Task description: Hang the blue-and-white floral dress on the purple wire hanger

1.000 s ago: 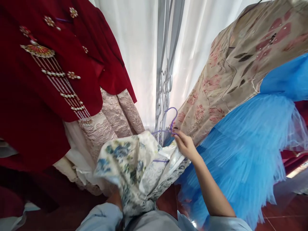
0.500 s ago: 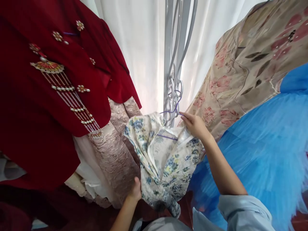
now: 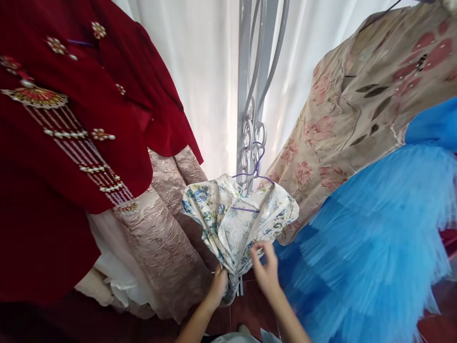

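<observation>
A white short-sleeved blouse with blue and yellow flowers (image 3: pixel 209 200) hangs low in the middle on a purple hanger (image 3: pixel 257 167). The hanger's hook is on a scrolled part of the grey metal rack. My left hand (image 3: pixel 218 285) is closed around the blouse's gathered lower part, its fingers partly behind the cloth. At the blouse's lower right front is my right hand (image 3: pixel 266 267), with thumb and forefinger curled together in a pinch on the fabric. The blouse narrows to a bunched tail below my hands.
To the left hangs a dark red jacket (image 3: pixel 117 109) with beaded ornaments, above a pinkish brocade skirt (image 3: pixel 171 252). At right are a beige floral dress (image 3: pixel 321 138) and a blue tulle dress (image 3: pixel 364 224). The grey rack post (image 3: pixel 244 62) stands before white curtains (image 3: pixel 200 85).
My right hand has left the hanger and shoulder and come down to the blouse's lower front. My left hand has moved inward, and the blouse's lower part is now gathered. The view has shifted slightly right.
</observation>
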`<move>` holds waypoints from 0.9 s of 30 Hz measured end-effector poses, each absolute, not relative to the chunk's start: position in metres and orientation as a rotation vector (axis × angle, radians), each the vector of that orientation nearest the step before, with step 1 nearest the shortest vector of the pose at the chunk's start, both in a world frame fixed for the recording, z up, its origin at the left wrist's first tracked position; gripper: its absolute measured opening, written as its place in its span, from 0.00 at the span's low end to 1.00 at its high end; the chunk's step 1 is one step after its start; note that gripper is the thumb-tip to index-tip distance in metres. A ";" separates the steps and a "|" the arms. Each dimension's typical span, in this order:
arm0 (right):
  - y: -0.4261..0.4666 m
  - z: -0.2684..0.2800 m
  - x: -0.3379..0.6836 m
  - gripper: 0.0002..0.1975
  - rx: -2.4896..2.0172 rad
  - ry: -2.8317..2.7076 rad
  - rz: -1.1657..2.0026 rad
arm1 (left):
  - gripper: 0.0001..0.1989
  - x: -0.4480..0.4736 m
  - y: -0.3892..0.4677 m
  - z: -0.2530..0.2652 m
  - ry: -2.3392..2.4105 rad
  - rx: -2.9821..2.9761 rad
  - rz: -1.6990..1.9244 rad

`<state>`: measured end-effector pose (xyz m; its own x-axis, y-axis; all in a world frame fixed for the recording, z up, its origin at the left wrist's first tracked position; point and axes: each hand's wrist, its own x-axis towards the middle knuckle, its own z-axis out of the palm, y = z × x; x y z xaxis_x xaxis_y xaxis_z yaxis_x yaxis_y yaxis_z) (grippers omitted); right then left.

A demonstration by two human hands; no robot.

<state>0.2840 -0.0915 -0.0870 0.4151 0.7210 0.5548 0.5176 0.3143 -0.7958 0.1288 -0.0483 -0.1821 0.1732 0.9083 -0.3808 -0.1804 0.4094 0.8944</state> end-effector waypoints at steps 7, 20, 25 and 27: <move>-0.119 -0.156 0.260 0.14 -1.435 -1.207 0.809 | 0.31 0.145 -0.089 -0.182 1.071 0.935 1.016; -0.136 -0.144 0.284 0.28 -1.234 -0.930 1.579 | 0.15 0.153 -0.118 -0.164 1.288 1.216 1.050; -0.137 -0.136 0.284 0.27 -1.228 -0.871 1.602 | 0.16 0.148 -0.120 -0.159 1.141 1.340 1.018; -0.137 -0.133 0.281 0.25 -1.226 -0.844 1.591 | 0.18 0.146 -0.118 -0.160 1.101 1.385 1.025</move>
<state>0.2810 -0.1372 -0.1332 -0.0732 0.9418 -0.3280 -0.2569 -0.3356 -0.9063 0.1461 -0.1181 -0.1599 0.2115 0.9772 0.0156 0.0851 -0.0344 0.9958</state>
